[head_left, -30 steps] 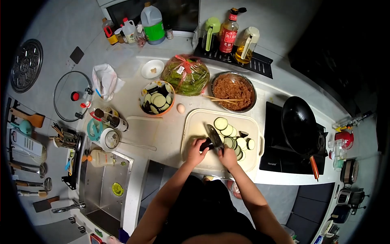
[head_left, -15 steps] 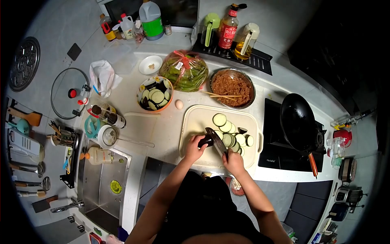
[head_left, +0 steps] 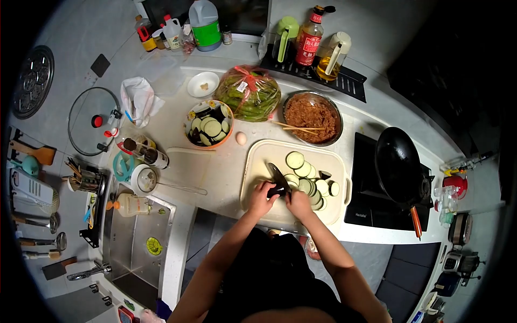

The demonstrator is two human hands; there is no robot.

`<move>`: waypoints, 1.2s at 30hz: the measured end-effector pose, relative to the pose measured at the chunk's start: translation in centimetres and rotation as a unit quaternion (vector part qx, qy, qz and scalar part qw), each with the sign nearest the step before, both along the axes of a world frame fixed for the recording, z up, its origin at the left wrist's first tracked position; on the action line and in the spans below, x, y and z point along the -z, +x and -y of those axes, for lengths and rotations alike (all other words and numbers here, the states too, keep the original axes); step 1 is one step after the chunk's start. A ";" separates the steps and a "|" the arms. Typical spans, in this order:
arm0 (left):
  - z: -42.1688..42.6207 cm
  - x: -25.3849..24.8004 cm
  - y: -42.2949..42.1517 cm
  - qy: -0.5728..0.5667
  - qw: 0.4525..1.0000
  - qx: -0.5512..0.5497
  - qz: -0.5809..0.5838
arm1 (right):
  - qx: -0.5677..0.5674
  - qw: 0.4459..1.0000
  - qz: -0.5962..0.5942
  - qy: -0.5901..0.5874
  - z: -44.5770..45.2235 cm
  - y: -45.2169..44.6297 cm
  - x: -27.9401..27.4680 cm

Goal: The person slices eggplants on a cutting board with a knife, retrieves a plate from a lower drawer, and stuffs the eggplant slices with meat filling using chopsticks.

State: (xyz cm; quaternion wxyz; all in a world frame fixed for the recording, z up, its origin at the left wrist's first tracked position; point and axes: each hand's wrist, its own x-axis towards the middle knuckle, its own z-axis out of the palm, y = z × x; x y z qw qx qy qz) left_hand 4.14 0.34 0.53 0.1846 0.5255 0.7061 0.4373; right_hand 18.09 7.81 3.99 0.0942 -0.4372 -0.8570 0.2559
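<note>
On a cream cutting board (head_left: 256,167), my left hand (head_left: 262,198) grips the dark end piece of an eggplant (head_left: 277,190). My right hand (head_left: 299,205) is closed around the handle of a kitchen knife (head_left: 277,175), whose blade points away from me, right beside the eggplant. Several round eggplant slices (head_left: 304,171) lie in a loose pile to the right of the blade. A patterned bowl (head_left: 230,131) holding more eggplant slices stands behind the board to the left. One egg (head_left: 240,138) rests between bowl and board.
Behind the board stands a metal bowl (head_left: 340,125) of minced meat with chopsticks (head_left: 299,128) across it. A bag of green vegetables (head_left: 249,97) sits beside it. To the right, a black wok (head_left: 398,159) stands on the stove (head_left: 360,199); the sink (head_left: 121,231) is at left.
The knife and my right hand have shifted left, nearer my left hand and the eggplant. The whole view has moved slightly.
</note>
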 end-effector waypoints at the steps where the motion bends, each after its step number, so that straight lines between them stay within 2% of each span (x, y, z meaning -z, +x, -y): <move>1: 0.1 -0.2 0.0 -0.005 1.000 0.001 -0.003 | 0.001 1.000 0.019 -0.010 -0.1 -0.4 0.8; 5: 0.2 0.2 0.0 0.005 1.000 0.008 -0.002 | 0.023 0.999 0.013 -0.023 0.0 -0.4 0.8; 8: 0.2 -0.6 0.0 0.000 1.000 0.000 0.011 | 0.013 1.000 -0.020 0.009 0.2 0.2 0.1; 11: 0.2 -0.4 0.0 0.021 1.000 -0.006 0.011 | 0.065 0.998 -0.007 -0.006 1.0 1.4 -2.5; 15: 0.1 -0.5 0.0 0.027 0.999 -0.005 0.018 | 0.050 0.997 -0.043 0.032 1.9 3.0 -5.2; 18: 0.1 -0.8 0.0 0.023 0.999 -0.009 0.025 | 0.031 0.999 -0.012 0.020 2.4 3.6 -6.2; 27: 0.2 -0.3 0.0 0.002 1.000 -0.010 0.012 | 0.007 0.999 0.031 0.010 2.7 3.3 -6.4; 30: 0.0 0.3 -0.1 0.022 0.998 -0.040 0.032 | 0.007 0.999 0.022 0.025 2.3 2.1 -5.2; 32: -0.4 0.7 -0.5 -0.019 0.996 -0.057 0.069 | 0.020 0.999 0.027 0.022 1.6 1.1 -4.6; 33: -0.6 0.2 -0.7 -0.011 0.998 -0.063 0.029 | 0.024 0.999 0.029 0.019 1.3 0.7 -4.6; 36: -0.8 0.5 -1.1 -0.022 0.998 -0.047 0.040 | 0.019 1.000 0.023 0.000 0.4 1.0 -4.4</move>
